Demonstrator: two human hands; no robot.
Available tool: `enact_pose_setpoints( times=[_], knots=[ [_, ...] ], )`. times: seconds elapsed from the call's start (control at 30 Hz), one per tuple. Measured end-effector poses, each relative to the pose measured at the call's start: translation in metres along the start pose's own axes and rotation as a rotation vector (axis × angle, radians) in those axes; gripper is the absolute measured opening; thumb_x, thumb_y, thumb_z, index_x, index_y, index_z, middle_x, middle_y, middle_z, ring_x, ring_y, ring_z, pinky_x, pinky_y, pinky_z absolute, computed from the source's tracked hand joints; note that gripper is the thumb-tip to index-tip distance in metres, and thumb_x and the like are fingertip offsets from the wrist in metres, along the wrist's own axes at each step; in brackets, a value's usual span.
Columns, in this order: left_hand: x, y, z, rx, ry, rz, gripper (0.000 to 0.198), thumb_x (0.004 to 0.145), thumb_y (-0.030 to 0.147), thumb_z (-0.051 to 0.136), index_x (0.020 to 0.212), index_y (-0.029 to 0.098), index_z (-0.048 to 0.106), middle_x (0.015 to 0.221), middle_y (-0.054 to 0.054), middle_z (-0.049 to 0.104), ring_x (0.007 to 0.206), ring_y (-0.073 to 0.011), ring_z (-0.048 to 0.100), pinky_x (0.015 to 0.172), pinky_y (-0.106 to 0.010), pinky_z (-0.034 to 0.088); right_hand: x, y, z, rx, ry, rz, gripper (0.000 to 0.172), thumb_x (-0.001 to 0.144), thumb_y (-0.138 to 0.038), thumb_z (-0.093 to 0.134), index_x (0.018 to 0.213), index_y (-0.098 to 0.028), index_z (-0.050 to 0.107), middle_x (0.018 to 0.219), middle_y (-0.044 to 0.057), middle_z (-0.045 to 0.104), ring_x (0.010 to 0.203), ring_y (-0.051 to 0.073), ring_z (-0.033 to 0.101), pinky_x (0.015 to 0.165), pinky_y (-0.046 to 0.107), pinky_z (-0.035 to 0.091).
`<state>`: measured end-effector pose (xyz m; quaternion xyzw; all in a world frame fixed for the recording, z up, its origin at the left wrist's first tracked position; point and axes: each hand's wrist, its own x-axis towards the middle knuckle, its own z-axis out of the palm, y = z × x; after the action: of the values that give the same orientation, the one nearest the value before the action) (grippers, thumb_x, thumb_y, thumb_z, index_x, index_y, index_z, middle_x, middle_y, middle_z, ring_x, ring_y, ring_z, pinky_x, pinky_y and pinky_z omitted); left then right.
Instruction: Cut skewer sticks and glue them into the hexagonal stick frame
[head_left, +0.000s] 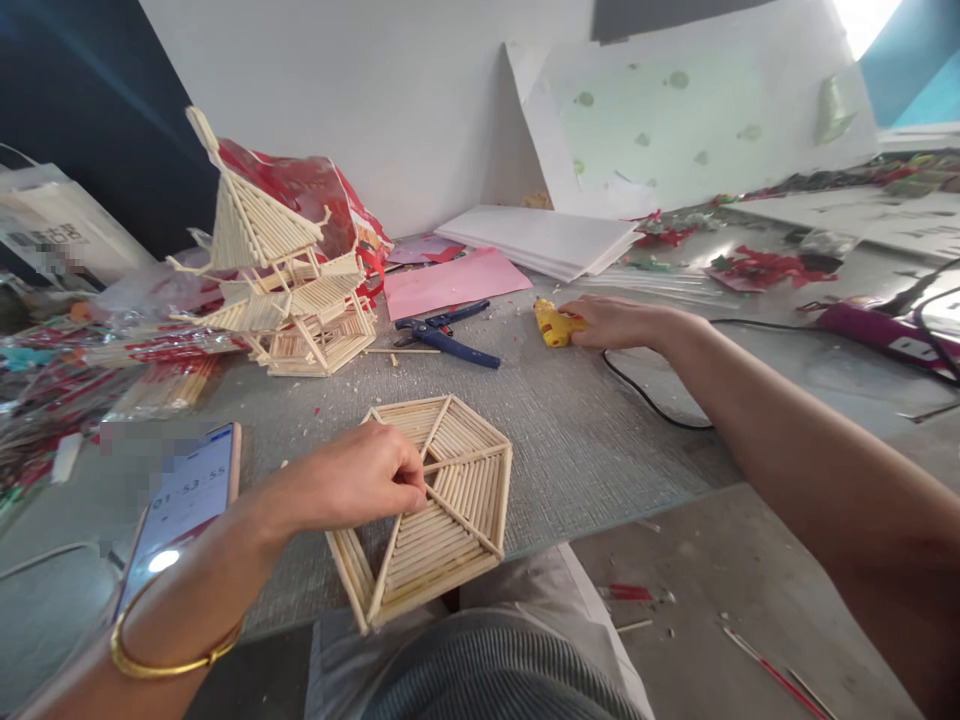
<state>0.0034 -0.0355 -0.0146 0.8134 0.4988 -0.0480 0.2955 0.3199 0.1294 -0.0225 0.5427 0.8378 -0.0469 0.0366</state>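
Note:
An octagonal-looking panel of thin wooden sticks (450, 530) lies at the table's front edge, its spokes meeting near the middle. Over its left part, my left hand (367, 475) has its fingers closed at the centre; whatever they pinch is too small to make out. My right hand (619, 322) reaches out over the table with its fingers around a yellow glue gun (555, 326), whose black cable runs off to the right. Blue-handled pliers (450, 340) lie left of the glue gun. Behind my left hand stands a tiered stick pagoda (300, 290).
A lit phone (184, 510) lies at the left beside plastic-wrapped stick bundles (165, 385). Pink paper (457, 283) and white boards (540, 238) are at the back. A magenta tool (885, 332) and red scraps (772, 268) lie right. Sticks litter the floor.

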Motion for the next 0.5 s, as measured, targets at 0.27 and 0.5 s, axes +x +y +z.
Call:
enact_pose_setpoints(
  times=[0.27, 0.5],
  knots=[
    [0.0007, 0.0029, -0.0019, 0.036, 0.004, 0.019, 0.023, 0.069, 0.027, 0.047, 0.053, 0.016, 0.06, 0.05, 0.003, 0.044, 0.048, -0.0084, 0.034, 0.046, -0.025, 0.022, -0.0024, -0.0017, -0.0036, -0.013, 0.064, 0.02, 0.043, 0.074, -0.026, 0.052, 0.115, -0.014, 0.05, 0.115, 0.015, 0.055, 0.099, 0.025, 0.051, 0.078, 0.031, 0.037],
    [0.002, 0.0073, -0.0016, 0.052, 0.008, -0.003, 0.021, 0.066, 0.026, 0.047, 0.054, 0.016, 0.06, 0.049, 0.002, 0.044, 0.047, -0.0082, 0.037, 0.046, -0.024, 0.022, -0.0041, 0.0019, -0.0069, -0.029, 0.245, -0.009, 0.058, 0.079, -0.025, 0.047, 0.131, -0.003, 0.037, 0.131, 0.021, 0.042, 0.118, 0.028, 0.04, 0.097, 0.034, 0.031]
  ],
)
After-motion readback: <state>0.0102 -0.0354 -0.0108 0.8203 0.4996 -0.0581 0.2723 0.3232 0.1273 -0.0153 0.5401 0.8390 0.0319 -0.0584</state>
